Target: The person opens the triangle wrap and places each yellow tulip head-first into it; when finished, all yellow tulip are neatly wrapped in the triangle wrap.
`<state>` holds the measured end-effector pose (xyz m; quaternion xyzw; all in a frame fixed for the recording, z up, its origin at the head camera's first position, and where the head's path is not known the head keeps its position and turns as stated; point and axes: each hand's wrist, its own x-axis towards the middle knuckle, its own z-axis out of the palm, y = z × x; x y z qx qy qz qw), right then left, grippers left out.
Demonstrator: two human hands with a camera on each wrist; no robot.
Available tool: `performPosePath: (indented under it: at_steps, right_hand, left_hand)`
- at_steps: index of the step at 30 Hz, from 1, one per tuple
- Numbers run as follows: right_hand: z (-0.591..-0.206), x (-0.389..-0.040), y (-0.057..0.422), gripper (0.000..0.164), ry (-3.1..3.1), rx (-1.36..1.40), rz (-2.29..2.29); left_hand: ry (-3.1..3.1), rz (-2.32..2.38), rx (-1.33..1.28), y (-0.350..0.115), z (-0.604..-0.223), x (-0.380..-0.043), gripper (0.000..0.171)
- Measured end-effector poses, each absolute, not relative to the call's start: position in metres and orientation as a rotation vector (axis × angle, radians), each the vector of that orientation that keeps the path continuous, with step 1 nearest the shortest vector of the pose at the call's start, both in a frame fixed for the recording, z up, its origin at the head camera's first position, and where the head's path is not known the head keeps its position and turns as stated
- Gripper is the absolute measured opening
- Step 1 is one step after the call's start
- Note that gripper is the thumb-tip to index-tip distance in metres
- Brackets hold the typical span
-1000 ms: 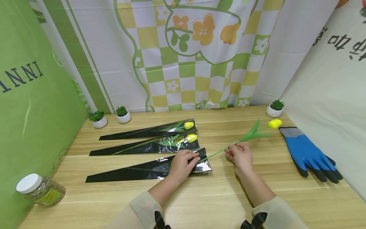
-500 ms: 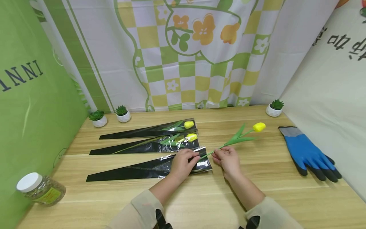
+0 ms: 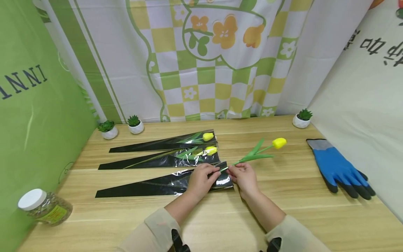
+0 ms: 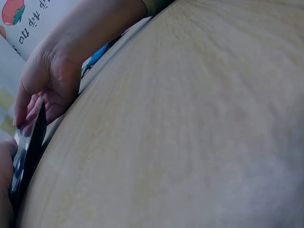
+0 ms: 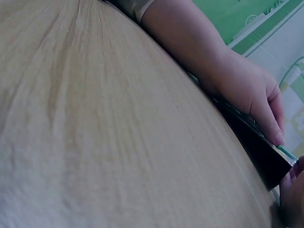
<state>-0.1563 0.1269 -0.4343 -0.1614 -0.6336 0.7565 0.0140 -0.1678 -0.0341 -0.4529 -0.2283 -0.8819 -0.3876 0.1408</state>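
Note:
My right hand [image 3: 245,177] pinches the green stem of a yellow tulip [image 3: 278,143], whose bloom and leaves point right. The stem's lower end runs into the mouth of the nearest black, clear-fronted flower sleeve [image 3: 135,187]. Over that sleeve, close to its wide end, my left hand [image 3: 201,178] holds it between thumb and fingers beside the stem. The sleeve's wide end [image 5: 266,161] stands a little raised off the table in the right wrist view. How far the stem reaches inside is hidden by the left hand.
Behind lie two more sleeves, a middle one [image 3: 135,164] and a far one [image 3: 135,147], each with a yellow tulip inside. A blue glove [image 3: 337,164] lies at right, a white-lidded jar [image 3: 47,210] at left. Small potted plants, one of them a succulent [image 3: 301,119], line the back.
My right hand has moved left with the tulip, sliding its stem further into the near sleeve and closing on the left hand. The left hand has stayed almost in place.

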Motion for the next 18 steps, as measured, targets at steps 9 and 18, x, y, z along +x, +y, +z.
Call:
performPosePath:
  at_steps: [9, 18]
  right_hand:
    - [-0.4327, -0.1576, 0.1293, 0.024, -2.002, -0.532, 2.39]
    - [-0.4316, -0.1535, 0.1363, 0.023, -2.041, -0.55, 2.443]
  left_hand:
    - [-2.541, -1.097, -0.67, -0.0337, -0.4553, -0.1688, 0.016]
    - [-2.586, -1.054, -0.668, -0.0332, -0.456, -0.169, 0.016]
